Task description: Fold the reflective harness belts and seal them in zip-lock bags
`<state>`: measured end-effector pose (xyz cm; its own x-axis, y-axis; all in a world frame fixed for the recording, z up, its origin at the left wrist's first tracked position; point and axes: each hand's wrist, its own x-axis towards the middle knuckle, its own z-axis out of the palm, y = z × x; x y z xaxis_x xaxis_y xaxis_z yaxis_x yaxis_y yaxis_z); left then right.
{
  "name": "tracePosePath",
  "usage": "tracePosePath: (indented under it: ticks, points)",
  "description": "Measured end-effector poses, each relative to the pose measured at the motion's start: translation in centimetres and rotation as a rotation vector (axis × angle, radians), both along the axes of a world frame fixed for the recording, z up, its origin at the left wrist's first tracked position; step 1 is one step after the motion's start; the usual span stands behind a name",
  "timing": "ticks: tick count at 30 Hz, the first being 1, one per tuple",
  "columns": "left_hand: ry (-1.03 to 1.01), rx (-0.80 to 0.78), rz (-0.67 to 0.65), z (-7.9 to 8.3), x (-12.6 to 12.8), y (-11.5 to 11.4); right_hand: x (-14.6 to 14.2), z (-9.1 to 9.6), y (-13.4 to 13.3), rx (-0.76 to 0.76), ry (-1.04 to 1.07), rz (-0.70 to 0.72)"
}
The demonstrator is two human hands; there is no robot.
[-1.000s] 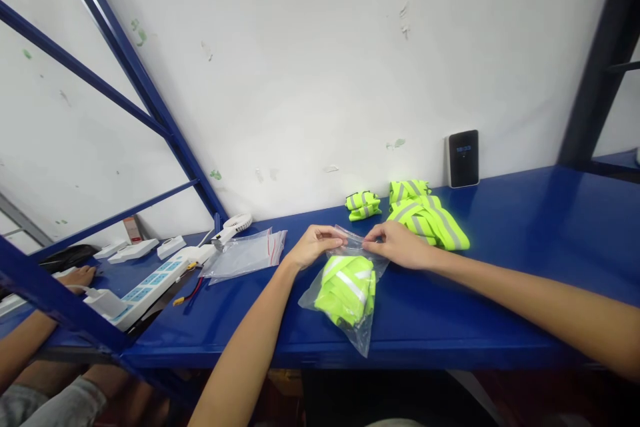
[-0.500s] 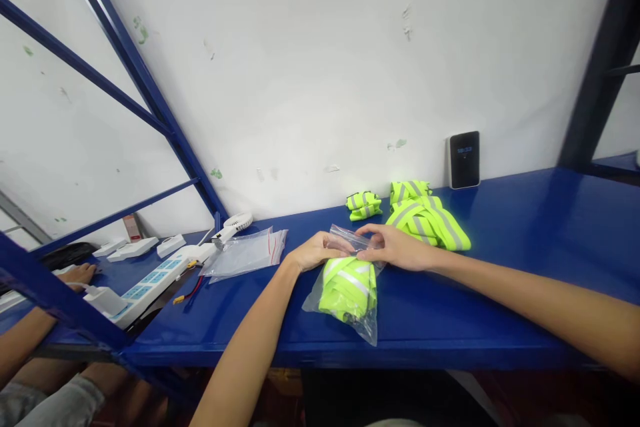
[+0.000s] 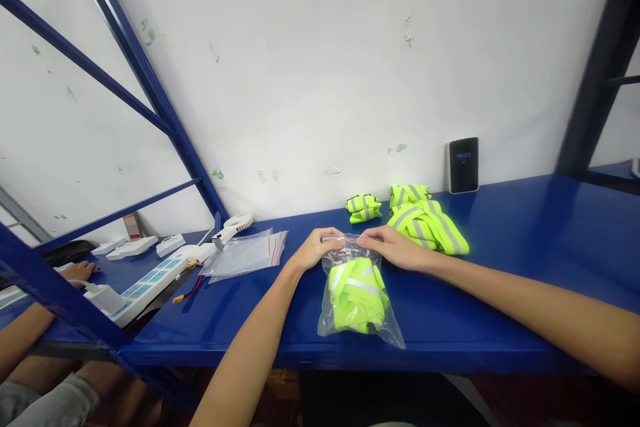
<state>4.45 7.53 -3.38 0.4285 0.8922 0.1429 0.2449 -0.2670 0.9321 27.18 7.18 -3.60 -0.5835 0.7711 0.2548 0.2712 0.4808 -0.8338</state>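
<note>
A clear zip bag [image 3: 327,323] lies near the front edge of the blue table, its mouth toward the wall. Inside it is a folded neon-yellow reflective strap bundle [image 3: 357,297] with silver bands. My left hand [image 3: 320,247] pinches the left side of the bag's mouth. At the right side of the same mouth, my right hand [image 3: 393,245] grips the plastic between thumb and fingers. Behind my hands sit a small rolled reflective bundle [image 3: 364,208] and a larger loose pile of reflective straps [image 3: 427,223].
Flat empty zip bags [image 3: 247,255] lie left of my hands, beside a white handheld fan [image 3: 235,225]. A power strip [image 3: 155,280] runs by the blue rack post [image 3: 75,307]. A black-screened device [image 3: 463,165] leans on the wall. Another person's hand [image 3: 79,272] rests far left.
The bag's mouth has been drawn out flatter between my hands, and the bundle sits lower from it. The bag has shifted slightly right. My left hand has moved slightly up.
</note>
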Motion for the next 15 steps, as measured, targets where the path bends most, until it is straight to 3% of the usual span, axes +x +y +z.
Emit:
tracePosePath:
  ticks: [8,15]
  points:
    - [-0.106,-0.046,0.072,-1.0,-1.0,1.3,-0.2,-0.8,0.1,0.036,0.035,-0.092]
    - [0.081,0.191,0.153,-1.3,-0.9,1.3,0.8,-1.1,0.9,0.029,0.029,-0.047]
